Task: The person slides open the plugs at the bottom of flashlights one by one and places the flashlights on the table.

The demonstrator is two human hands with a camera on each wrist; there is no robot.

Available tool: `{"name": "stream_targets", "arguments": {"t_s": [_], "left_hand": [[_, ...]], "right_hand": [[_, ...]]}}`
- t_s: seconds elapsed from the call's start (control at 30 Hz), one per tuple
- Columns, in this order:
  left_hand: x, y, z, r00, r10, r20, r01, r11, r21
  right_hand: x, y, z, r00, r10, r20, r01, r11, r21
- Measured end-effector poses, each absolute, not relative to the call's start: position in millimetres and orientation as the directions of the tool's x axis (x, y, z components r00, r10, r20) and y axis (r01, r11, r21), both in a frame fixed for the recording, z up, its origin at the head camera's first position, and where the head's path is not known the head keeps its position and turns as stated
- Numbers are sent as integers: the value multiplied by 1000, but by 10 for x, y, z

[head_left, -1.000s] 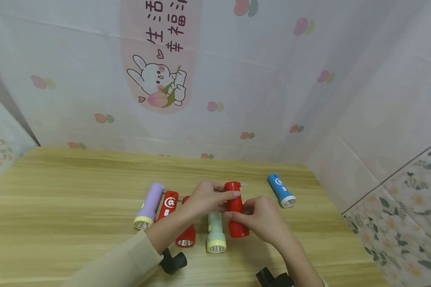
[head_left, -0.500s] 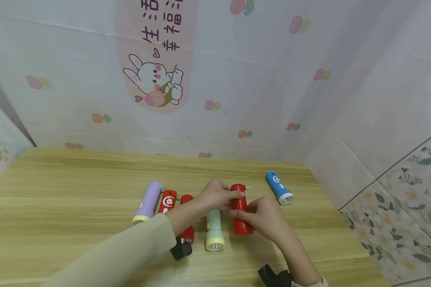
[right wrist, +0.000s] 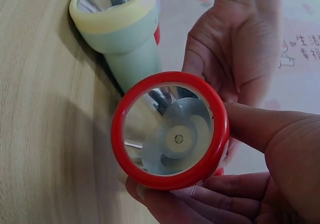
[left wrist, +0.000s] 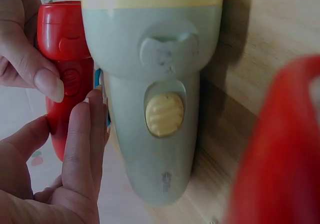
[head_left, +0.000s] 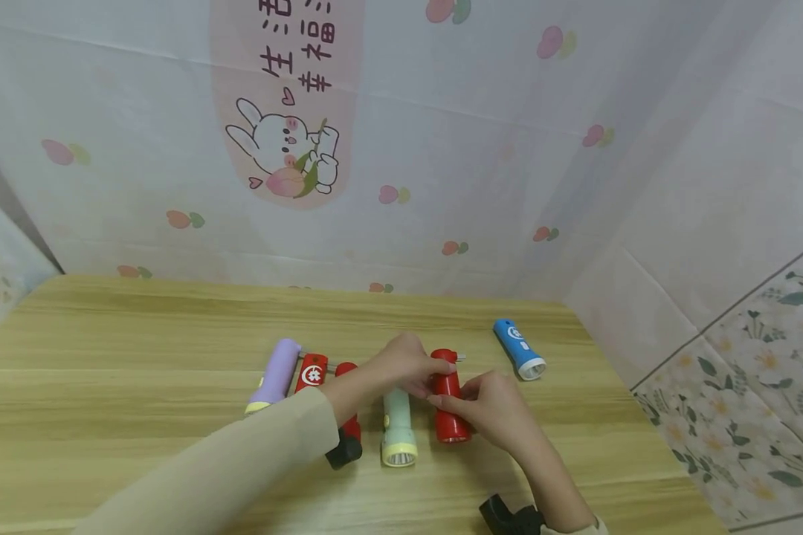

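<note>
A red flashlight (head_left: 447, 401) lies between both hands at the right middle of the table, its lens end facing me. My left hand (head_left: 409, 364) pinches its far, tail end, where a small metal piece juts out to the right. Nearer the lens, my right hand (head_left: 493, 409) holds the body from the right side. In the left wrist view the right thumb (left wrist: 47, 83) lies beside the switch. The right wrist view looks straight into the round reflector (right wrist: 170, 131). Just left of it lies a pale green flashlight (head_left: 398, 431) with a yellow rim, untouched.
Left of the green one lie another red flashlight (head_left: 349, 423), partly behind my left arm, a flat red flashlight (head_left: 311, 371) with a white emblem, and a purple flashlight (head_left: 278, 371). A blue flashlight (head_left: 519, 349) lies at the right. A patterned cloth (head_left: 482, 148) hangs behind the table.
The red flashlight has shifted right and ended slightly lower in view, both hands staying on it. My left forearm has swung right, covering more of the purple and red flashlights.
</note>
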State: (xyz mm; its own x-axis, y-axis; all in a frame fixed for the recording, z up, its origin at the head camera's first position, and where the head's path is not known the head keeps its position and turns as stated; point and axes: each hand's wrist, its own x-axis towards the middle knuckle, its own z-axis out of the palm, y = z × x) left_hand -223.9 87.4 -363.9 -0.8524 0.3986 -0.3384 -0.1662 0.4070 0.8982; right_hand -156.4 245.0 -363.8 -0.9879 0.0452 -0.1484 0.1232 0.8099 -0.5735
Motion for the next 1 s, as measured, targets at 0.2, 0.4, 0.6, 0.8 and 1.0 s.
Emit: {"name": "stream_targets", "arguments": {"t_s": [0.2, 0.4, 0.6, 0.8, 1.0], "left_hand": [[-2253, 961, -3671, -853, 382, -356, -182, 421, 888], [-2254, 980, -3656, -848, 390, -359, -157, 462, 873], [-2244, 973, -3645, -836, 411, -363, -129, 496, 859], [-2256, 984, -3662, -835, 403, -374, -119, 532, 839], [-2274, 991, -3670, -831, 407, -380, -85, 581, 810]], "right_hand": [[-1561, 2464, -3652, -985, 58, -161, 139, 818, -558], [-1566, 2469, -3671, -986, 49, -160, 131, 825, -550], [-1578, 2455, -3712, -986, 49, -158, 125, 849, -514], [-1576, 2447, -3741, -983, 62, -172, 142, 851, -506], [-1582, 2436, -3767, -984, 51, -173, 133, 855, -502]]}}
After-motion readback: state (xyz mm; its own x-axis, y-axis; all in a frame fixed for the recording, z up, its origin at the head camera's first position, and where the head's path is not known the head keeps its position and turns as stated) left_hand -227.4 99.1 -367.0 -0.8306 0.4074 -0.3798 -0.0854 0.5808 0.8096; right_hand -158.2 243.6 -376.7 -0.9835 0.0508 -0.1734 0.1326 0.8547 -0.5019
